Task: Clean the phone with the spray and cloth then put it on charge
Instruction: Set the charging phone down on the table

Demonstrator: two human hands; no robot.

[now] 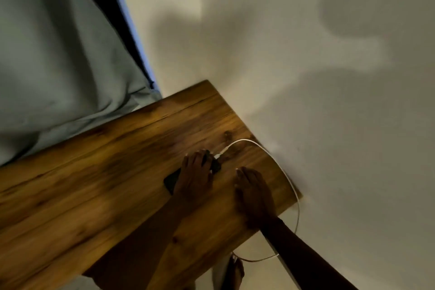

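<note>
Lying flat on the wooden table [94, 172], the dark phone [171, 181] was largely hidden beneath the left hand [196, 172], whose fingers lay straight upon it, gripping nothing. A white cable [244, 139] met the phone's far end and looped over the table edge by the wall [306, 77]. The right hand [254, 193] rested just beside the phone, fingers extended and empty. A grey curtain [58, 54] hung at left.
</note>
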